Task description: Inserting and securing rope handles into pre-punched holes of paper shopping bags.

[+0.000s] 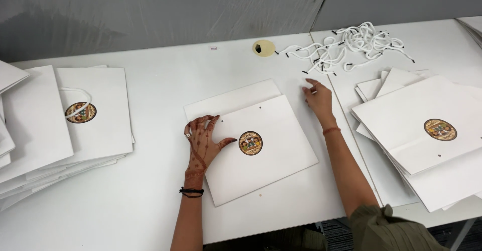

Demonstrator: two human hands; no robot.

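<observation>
A flat white paper bag (273, 155) with a round coloured sticker (250, 143) lies on the white table (165, 85) in front of me. My left hand (203, 143) presses flat on the bag's left edge, fingers spread. My right hand (318, 97) reaches toward the far right, beyond the bag's corner, fingertips near a pile of white cord handles (346, 45) with black tips. Whether it pinches a cord end is unclear.
A stack of finished bags with a cord handle (75, 115) lies at the left. Another stack of flat bags (427, 130) sits on the right. A round cable hole (263, 47) is at the table's back, by a grey wall.
</observation>
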